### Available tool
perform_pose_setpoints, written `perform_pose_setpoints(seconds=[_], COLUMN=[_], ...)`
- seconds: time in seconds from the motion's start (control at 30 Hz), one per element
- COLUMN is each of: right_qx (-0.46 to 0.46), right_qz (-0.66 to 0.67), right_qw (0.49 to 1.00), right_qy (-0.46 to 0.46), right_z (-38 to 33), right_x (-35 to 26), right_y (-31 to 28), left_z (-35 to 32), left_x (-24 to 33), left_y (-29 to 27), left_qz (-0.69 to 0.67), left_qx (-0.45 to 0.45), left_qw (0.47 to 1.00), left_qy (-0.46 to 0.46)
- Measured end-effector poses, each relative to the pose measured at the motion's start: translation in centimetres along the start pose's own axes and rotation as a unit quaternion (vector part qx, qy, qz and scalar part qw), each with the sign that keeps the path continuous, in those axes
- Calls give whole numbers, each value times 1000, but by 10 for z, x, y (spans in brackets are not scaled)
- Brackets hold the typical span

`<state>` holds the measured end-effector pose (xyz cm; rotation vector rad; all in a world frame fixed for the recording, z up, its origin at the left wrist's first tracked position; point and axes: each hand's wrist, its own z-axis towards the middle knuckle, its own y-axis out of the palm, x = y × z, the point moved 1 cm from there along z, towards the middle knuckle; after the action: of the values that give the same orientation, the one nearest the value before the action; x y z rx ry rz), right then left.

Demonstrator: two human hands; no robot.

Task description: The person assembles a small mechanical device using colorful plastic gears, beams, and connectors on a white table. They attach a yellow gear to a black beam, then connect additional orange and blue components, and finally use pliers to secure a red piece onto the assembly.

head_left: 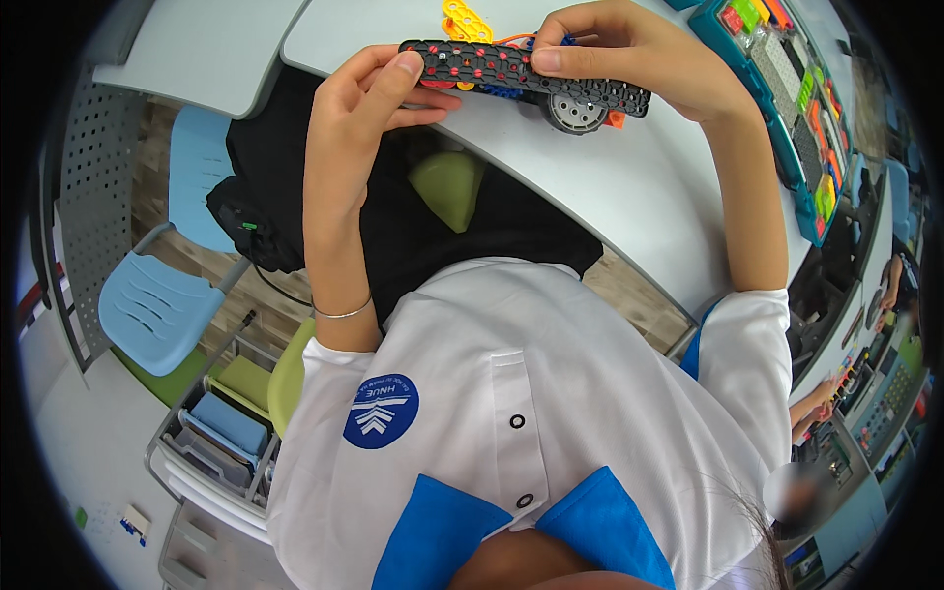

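Both hands are on a black tread track [472,65] with red bits showing through its holes. It lies along a toy building-set model above the white table [639,167]. My left hand [362,103] pinches the track's left end, thumb on top, the other fingers reaching beneath. My right hand [629,49] grips it near the middle, thumb on its face and fingers behind. A grey spoked wheel [575,113] shows under the track, with an orange piece [615,119] beside it. Yellow perforated pieces [466,22] stick up behind; blue gear-like parts are partly hidden.
On the right side of the table lies a teal tray [819,228] of colourful building pieces. Pale blue chairs [162,310] and a rack of bins [231,423] stand at the left. Another person's hand [812,405] is at a table on the far right.
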<state>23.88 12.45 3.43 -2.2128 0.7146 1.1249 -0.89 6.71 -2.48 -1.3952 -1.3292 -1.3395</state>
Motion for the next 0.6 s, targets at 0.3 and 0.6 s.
perform_pose_setpoints(seconds=[0.3, 0.6], right_qx=[-38, -8], right_qz=[87, 148], right_qw=[995, 989], right_qy=[-20, -17], right_z=[4, -3], right_x=[18, 9], right_y=[-5, 2], left_z=[3, 3], left_x=[7, 7], left_y=[-1, -2], left_qz=[28, 28], left_qx=[-19, -22], left_qw=[999, 999], left_qy=[-24, -30])
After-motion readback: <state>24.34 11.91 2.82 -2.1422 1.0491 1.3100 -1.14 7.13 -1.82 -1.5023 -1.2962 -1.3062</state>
